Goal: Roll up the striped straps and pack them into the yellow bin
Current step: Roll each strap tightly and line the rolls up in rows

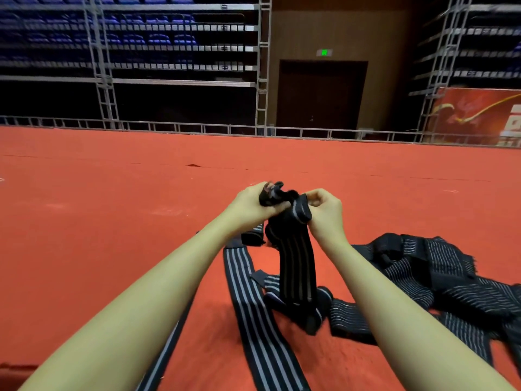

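Both hands are raised over the red floor and hold one black strap with grey stripes. My left hand grips its bunched top end. My right hand pinches the strap's edge just to the right. The rest of that strap hangs down to the floor. A second striped strap lies flat and stretched out below my hands. A heap of more striped straps lies on the floor at the right. No yellow bin is in view.
The red floor spreads wide to the left and ahead. A low metal rail and scaffold stands border its far side. A dark doorway is at the back, with a red banner far right.
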`<state>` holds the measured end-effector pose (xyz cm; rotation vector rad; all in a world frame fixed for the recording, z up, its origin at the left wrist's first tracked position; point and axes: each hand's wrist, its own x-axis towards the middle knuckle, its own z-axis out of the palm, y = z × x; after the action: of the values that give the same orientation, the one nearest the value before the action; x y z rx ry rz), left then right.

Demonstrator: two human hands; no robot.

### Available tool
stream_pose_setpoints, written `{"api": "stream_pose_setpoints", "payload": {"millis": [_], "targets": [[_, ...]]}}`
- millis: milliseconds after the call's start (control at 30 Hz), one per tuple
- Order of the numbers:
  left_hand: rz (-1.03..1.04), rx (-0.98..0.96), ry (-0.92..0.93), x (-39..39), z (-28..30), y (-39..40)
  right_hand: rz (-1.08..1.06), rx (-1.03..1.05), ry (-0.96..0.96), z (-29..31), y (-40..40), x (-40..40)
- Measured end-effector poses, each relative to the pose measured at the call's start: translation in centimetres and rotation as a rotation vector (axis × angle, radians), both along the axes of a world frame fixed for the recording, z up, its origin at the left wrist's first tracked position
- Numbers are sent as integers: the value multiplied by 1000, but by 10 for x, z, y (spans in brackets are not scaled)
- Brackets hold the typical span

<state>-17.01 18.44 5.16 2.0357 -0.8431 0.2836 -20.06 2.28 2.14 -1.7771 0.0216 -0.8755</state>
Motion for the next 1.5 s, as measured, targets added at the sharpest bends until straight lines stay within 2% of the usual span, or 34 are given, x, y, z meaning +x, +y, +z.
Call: {"api": "stream_pose_setpoints", "payload": {"millis": [300, 400, 500, 767, 867, 1000, 1233, 1500], "targets": [[208, 90, 39, 6, -12, -3, 176, 56, 15, -9, 8, -13], [284, 3, 21, 10, -3, 2, 265, 12, 137, -21, 1, -13], [362, 9, -28, 16, 8, 8, 267, -132, 317, -43, -6, -11], [492, 253, -287, 18, -12, 16, 384, -34, 400, -61, 10, -18], [498, 377, -319, 16, -28, 21, 472, 2, 430, -74, 17, -26], [465, 521, -292, 5, -48, 25, 582, 53, 523, -91, 22, -42], [435, 728, -245, -10, -70, 38, 637, -1, 620, -111, 33, -61], [371, 873, -37, -12, -73, 73, 778, -286, 764, -115, 64, -60]]}}
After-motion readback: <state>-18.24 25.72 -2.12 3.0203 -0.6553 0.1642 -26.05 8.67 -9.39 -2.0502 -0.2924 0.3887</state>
